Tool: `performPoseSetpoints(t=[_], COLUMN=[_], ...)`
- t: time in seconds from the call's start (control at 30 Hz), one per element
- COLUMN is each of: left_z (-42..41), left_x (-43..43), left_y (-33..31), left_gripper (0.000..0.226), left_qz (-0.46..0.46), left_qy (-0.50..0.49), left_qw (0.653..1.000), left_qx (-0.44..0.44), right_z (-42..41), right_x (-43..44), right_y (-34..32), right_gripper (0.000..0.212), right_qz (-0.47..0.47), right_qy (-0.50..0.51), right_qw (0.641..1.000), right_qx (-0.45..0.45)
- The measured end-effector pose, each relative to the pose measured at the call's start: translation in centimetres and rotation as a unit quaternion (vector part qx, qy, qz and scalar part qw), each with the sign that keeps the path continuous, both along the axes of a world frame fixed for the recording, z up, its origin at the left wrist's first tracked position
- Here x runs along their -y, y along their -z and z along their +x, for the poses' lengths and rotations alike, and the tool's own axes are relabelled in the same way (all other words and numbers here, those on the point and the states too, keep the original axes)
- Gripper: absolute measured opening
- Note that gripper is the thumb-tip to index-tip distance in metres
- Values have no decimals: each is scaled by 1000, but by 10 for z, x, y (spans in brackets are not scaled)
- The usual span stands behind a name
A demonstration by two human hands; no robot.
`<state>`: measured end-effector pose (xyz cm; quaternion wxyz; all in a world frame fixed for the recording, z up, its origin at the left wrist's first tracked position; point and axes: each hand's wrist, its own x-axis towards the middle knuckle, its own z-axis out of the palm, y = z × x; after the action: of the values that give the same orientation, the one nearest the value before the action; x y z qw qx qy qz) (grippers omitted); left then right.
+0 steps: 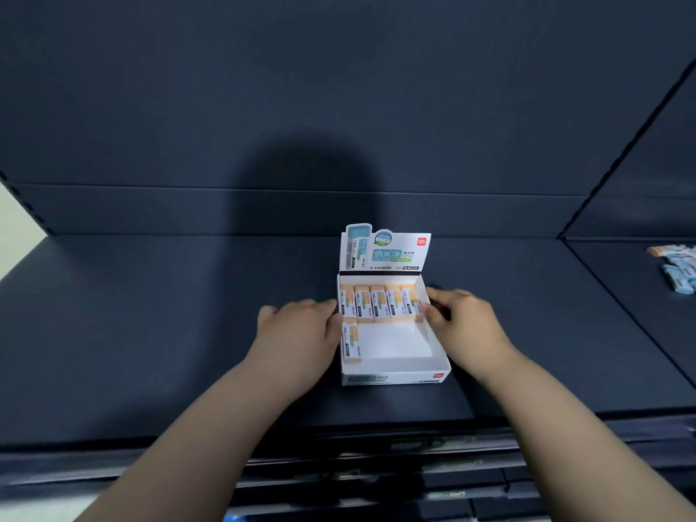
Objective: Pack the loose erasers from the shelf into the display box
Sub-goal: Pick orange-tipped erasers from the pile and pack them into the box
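Observation:
A white display box (395,365) with an upright printed header card stands on the dark shelf in the middle of the head view. Its back row holds several orange-sleeved erasers (378,302) side by side. One more orange eraser (351,340) lies in the front row at the left. My left hand (301,327) rests against the box's left wall, fingertips at the rim. My right hand (465,318) is at the right wall, with thumb and fingers pinching that wall's rim by the back row.
A pile of loose blue and orange erasers (676,267) lies far right on the neighbouring shelf section. The dark shelf surface (169,333) stretches left of the box. A shelf front edge with a label rail (376,446) runs below my forearms.

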<state>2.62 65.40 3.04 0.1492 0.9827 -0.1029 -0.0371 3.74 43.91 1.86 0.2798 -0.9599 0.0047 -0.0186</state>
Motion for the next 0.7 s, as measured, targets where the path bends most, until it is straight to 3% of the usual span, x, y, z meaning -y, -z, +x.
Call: performPoseSetpoints(t=[0.3, 0.47, 0.7], left_z=[-9, -12, -26], left_x=[4, -3, 32], left_y=[5, -12, -20], left_gripper=[31, 41, 12], left_qz=[28, 81, 83], left_qy=[11, -31, -1], left_qw=[999, 986, 970], left_qx=[27, 142, 229], right_z=[-9, -14, -28], right_x=[-3, 7, 38], right_y=[1, -7, -17], right_gripper=[28, 37, 35], right_qz=[-15, -44, -70], right_qy=[16, 35, 20], right_qw=[1000, 998, 996], right_qx=[6, 31, 58])
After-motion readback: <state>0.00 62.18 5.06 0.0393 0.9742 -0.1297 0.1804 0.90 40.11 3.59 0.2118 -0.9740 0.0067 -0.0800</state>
